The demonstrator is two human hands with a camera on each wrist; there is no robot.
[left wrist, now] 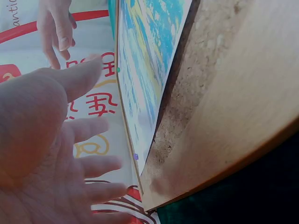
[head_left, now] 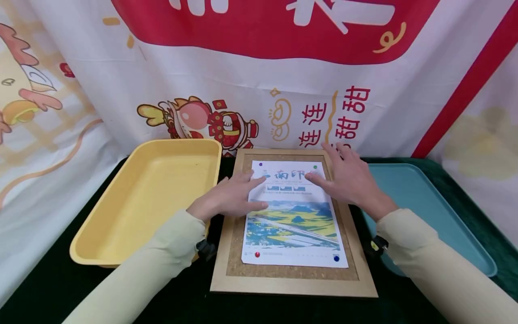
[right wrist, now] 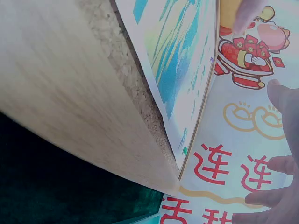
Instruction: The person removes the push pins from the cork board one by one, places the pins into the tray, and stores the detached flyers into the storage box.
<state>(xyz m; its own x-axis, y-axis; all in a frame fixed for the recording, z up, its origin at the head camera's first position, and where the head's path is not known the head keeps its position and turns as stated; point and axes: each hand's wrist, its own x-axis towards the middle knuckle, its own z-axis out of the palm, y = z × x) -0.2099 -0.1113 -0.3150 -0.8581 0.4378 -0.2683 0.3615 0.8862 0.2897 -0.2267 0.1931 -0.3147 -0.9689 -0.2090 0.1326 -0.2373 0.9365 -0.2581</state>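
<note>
A white printed sheet (head_left: 293, 220) with a blue-and-yellow landscape lies on a wood-framed cork board (head_left: 291, 272). Coloured pins mark its corners: a purple pin (head_left: 261, 164), a green pin (head_left: 315, 167), a red pin (head_left: 257, 254) and a blue pin (head_left: 336, 258). My left hand (head_left: 232, 195) reaches over the sheet's left side, fingers spread and holding nothing. Over the upper right of sheet and frame is my right hand (head_left: 350, 177), its fingers extended too. Both wrist views show the hands raised above the board's surface, palms bare.
On the left of the board stands a yellow tray (head_left: 145, 193), its edge close to the frame. A blue tray (head_left: 421, 202) lies to the right, partly behind the right forearm. Dark green cloth (head_left: 178, 301) covers the table, and a printed white curtain (head_left: 251, 72) hangs behind.
</note>
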